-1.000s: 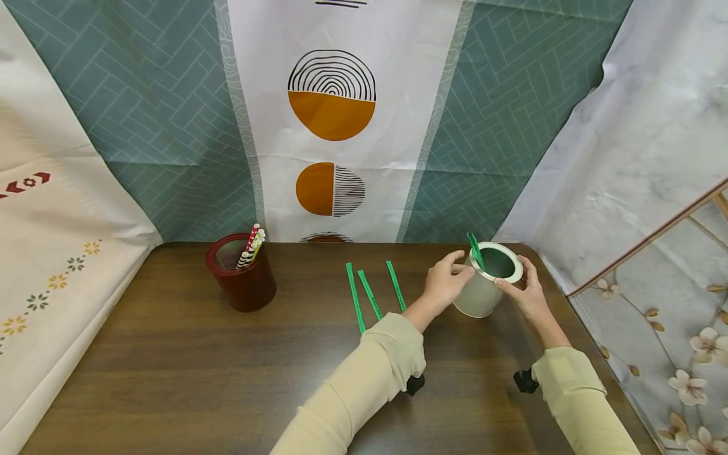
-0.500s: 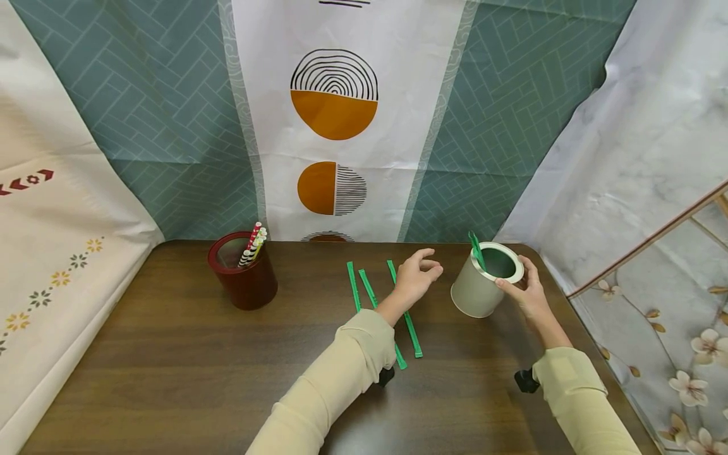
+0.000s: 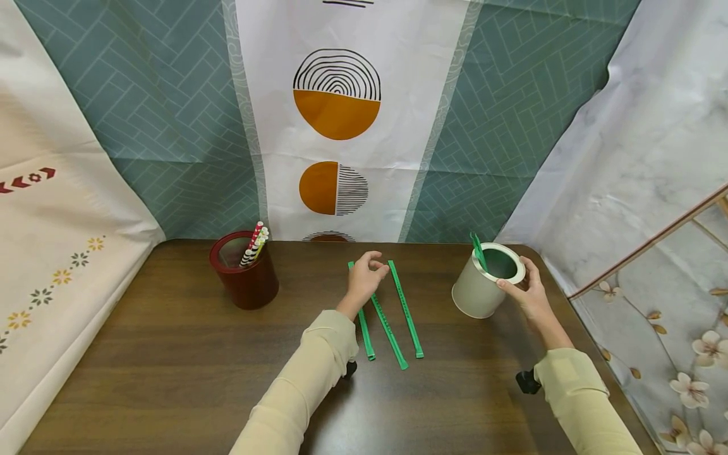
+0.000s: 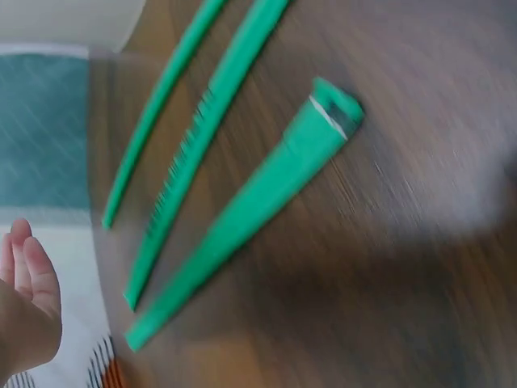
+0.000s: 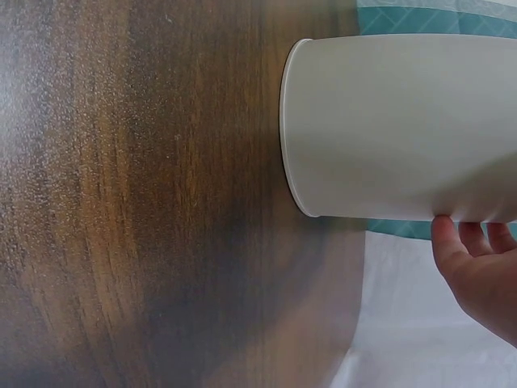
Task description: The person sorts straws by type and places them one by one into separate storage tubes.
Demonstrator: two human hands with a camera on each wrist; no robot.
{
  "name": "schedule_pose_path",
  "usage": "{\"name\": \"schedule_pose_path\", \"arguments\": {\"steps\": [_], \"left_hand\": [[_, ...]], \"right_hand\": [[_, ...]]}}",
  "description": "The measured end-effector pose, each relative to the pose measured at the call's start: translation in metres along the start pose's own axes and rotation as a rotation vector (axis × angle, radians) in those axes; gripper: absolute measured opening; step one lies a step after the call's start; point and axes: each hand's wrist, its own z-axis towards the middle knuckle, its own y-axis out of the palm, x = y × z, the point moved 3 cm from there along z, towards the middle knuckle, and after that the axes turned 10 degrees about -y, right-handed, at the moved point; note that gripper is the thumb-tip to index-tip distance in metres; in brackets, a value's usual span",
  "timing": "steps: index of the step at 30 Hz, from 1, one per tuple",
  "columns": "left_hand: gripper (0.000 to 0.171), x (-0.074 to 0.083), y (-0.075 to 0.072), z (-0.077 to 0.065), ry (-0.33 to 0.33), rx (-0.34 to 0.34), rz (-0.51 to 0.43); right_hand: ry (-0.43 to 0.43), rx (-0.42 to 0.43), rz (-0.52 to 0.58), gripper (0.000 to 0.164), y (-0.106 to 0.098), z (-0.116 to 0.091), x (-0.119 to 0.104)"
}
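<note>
Three thin green strips with dark print, like wrapped straws, lie on the table: a left strip (image 3: 366, 335), a middle strip (image 3: 388, 328) and a right strip (image 3: 406, 309). Over the far part of the left and middle ones is my left hand (image 3: 364, 275), fingers loosely bent, nothing visible in them. My right hand (image 3: 530, 297) grips an upright off-white canister (image 3: 474, 294) near its rim, thumb at the front and fingers round the right side. Green ends (image 3: 478, 251) of similar strips stick out of it. In the right wrist view, fingertips (image 5: 443, 230) touch the canister's wall.
A dark red round holder (image 3: 244, 287) with patterned straws (image 3: 254, 245) stands at the back left of the brown wooden table (image 3: 170, 373). Patterned cloth (image 3: 188, 126) hangs behind the table, with white fabric (image 3: 637, 126) along the right side.
My left hand has moved left, away from the canister, to over the green strips, uncovering the right strip. My right hand has stayed on the canister.
</note>
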Motion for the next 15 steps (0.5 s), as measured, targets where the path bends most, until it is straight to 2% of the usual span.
{"name": "schedule_pose_path", "arguments": {"steps": [7,15], "left_hand": [[0.032,-0.03,-0.017,0.006,-0.03,0.072,0.067],[0.028,-0.054,-0.023,0.004,-0.02,0.104,0.156]], "right_hand": [[-0.015,0.016,0.035,0.068,-0.001,0.001,0.003],[-0.027,0.027,0.014,0.068,-0.001,0.001,0.003]]}}
